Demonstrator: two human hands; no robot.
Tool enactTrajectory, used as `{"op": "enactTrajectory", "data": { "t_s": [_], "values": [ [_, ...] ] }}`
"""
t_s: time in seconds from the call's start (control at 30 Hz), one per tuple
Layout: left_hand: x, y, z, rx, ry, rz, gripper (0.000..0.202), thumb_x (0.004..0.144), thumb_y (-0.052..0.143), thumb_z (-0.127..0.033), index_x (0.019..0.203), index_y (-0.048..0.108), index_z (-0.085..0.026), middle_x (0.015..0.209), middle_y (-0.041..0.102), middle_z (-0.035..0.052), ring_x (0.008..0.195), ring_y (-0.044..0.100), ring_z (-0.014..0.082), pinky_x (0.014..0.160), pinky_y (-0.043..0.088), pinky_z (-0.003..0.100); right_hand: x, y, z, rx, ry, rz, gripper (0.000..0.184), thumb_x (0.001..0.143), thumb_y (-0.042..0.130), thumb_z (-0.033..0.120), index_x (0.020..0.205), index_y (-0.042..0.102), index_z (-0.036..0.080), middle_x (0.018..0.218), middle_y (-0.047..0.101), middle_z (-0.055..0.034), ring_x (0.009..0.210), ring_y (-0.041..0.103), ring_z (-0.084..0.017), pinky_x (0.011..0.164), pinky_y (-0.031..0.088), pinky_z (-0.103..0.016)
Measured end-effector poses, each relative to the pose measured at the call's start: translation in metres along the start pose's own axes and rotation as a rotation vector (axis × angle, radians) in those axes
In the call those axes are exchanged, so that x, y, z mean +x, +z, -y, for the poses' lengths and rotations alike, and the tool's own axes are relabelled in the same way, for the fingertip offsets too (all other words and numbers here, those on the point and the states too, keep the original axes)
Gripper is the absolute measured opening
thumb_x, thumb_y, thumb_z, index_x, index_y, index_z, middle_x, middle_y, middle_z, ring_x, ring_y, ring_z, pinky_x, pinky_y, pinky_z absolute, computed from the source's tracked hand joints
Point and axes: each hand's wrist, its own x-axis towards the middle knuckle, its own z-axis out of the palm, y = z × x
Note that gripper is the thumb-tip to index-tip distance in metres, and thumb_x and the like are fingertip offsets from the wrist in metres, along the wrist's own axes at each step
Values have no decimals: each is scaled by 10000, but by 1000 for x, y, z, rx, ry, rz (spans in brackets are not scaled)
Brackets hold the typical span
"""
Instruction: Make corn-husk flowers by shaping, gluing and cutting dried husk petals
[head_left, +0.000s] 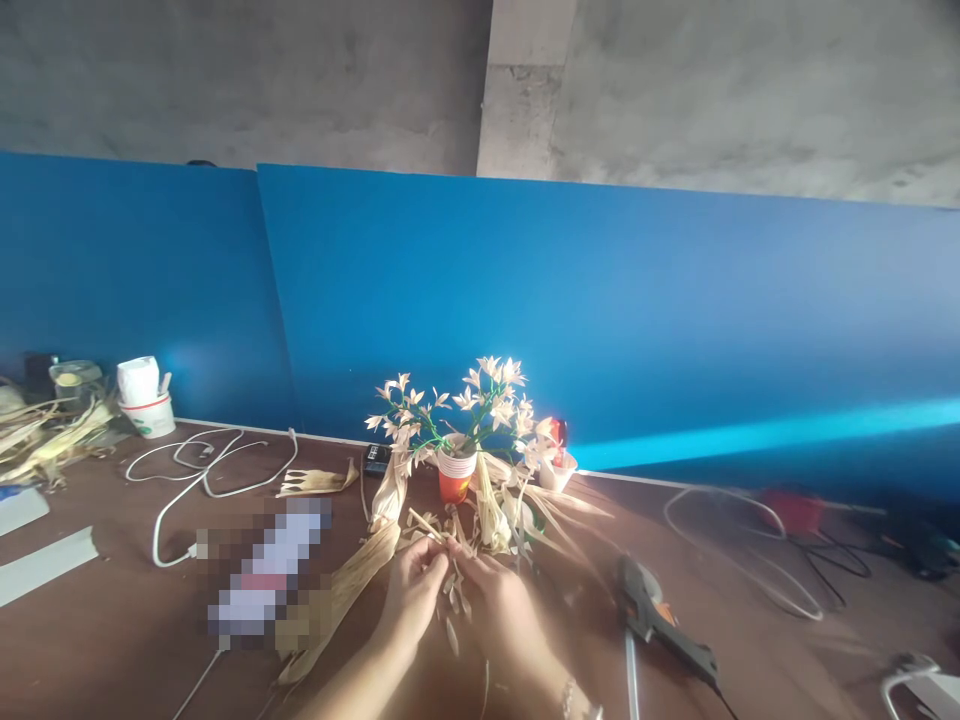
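My left hand (415,590) and my right hand (501,592) meet low in the middle, fingertips pinched together on a small pale piece of dried corn husk (429,527). Its exact shape is partly hidden by the fingers. Small cut husk petals (452,636) lie on the table just below and between the hands. Right behind them stands an orange and white paper cup (455,478) holding green-stemmed husk flowers (501,392). Bundles of dried husk (492,508) lie close to the cup, and one long husk (349,585) stretches out left of my left hand.
A hot glue gun (660,615) lies to the right with its cord. White cables (206,475) and a blurred-out phone-like object (270,570) are on the left. White cups (148,400) and more husks stand far left. A blue partition (600,320) edges the brown table (585,660).
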Motion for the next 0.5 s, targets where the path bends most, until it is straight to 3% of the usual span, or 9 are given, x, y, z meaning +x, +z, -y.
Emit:
{"op": "enactTrajectory", "data": {
  "t_s": [0.1, 0.2, 0.3, 0.4, 0.5],
  "values": [
    [-2, 4, 0, -31, -34, -51, 289, 680, 668, -463, 655, 587, -186, 529, 518, -39, 502, 485, 132, 487, 365, 235, 0, 7, -9, -333, -69, -53, 704, 708, 591, 98, 1383, 555, 298, 1068, 720, -90, 836, 692, -220, 700, 528, -264],
    [-4, 3, 0, 39, -56, -97, 273, 690, 648, -429, 588, 550, -195, 501, 483, -52, 499, 448, 124, 498, 337, 231, 3, 0, -19, -456, -8, -157, 704, 694, 599, 98, 1375, 566, 277, 918, 727, -76, 688, 673, -192, 589, 500, -236],
    [-4, -1, -3, 144, -9, -124, 295, 710, 637, -434, 557, 575, -189, 523, 503, -43, 533, 445, 125, 544, 347, 238, 8, -16, -26, -206, 89, -258, 571, 762, 597, 201, 1332, 610, 227, 827, 716, -63, 594, 616, -163, 555, 486, -243],
    [-2, -3, -5, 91, 10, -110, 304, 678, 670, -482, 644, 648, -181, 602, 577, -15, 621, 530, 163, 610, 408, 261, 10, -20, -28, 255, 102, -115, 533, 814, 611, 355, 1317, 616, 178, 647, 644, -20, 538, 557, -155, 530, 472, -260],
    [0, -2, -5, 30, 36, -55, 323, 667, 690, -494, 702, 665, -173, 649, 616, 7, 649, 562, 179, 622, 434, 273, 9, -11, -22, 459, 104, 29, 518, 844, 602, 412, 1294, 634, 156, 541, 565, 9, 487, 513, -136, 505, 452, -255]
  ]
}}
